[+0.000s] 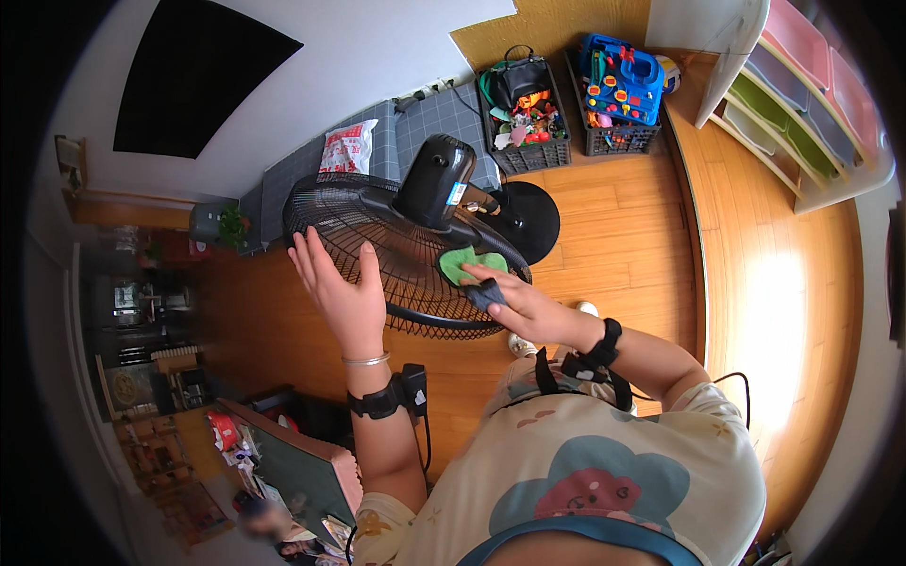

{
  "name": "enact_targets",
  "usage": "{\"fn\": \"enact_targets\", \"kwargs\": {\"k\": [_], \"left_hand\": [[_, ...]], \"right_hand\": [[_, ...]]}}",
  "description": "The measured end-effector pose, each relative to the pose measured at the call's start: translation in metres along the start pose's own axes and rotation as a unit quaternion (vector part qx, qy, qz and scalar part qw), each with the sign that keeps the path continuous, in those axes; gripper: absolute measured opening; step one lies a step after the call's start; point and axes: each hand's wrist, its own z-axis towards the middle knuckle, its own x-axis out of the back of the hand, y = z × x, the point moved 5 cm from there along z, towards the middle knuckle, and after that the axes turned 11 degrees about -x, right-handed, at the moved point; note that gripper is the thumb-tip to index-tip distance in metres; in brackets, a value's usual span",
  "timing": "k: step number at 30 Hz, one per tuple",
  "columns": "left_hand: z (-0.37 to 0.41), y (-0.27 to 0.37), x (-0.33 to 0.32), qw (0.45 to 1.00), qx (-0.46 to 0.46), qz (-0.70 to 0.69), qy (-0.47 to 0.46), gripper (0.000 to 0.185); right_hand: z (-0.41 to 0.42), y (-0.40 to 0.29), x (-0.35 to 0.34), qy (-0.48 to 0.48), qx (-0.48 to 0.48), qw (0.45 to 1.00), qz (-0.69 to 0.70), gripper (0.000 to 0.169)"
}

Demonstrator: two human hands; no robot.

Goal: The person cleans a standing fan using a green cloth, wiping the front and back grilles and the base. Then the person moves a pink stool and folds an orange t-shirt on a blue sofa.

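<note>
A black pedestal fan stands before me, its round base (539, 225) on the wooden floor. The motor housing (433, 187) faces up towards me and bears a small label. Below it spreads the wire grille (375, 244), with the blades seen through the wires. My right hand (531, 308) holds a green cloth (460, 266) with a dark grey part against the grille's near right side. My left hand (343, 301) is flat with the thumb apart, at the grille's left side, holding nothing. Whether its palm touches the wires cannot be told.
Beyond the fan are a grey checked padded surface (432, 113) with a plastic bag (348, 147), and two black crates (531, 157) (623, 141) of toys. A rack of coloured bins (793, 99) stands right. At lower left, a person (265, 520) is near a cluttered table (301, 467).
</note>
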Motion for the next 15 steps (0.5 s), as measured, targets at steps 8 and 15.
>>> {"fn": "enact_targets", "kwargs": {"k": [8, 15], "left_hand": [[0.002, 0.002, -0.001, 1.0, -0.015, -0.008, -0.004, 0.079], [0.006, 0.001, -0.001, 1.0, -0.003, -0.01, -0.002, 0.078]], "right_hand": [[0.055, 0.045, 0.009, -0.063, -0.161, 0.983, 0.056, 0.039], [0.07, 0.072, 0.013, -0.083, -0.192, 0.978, 0.022, 0.041]]}}
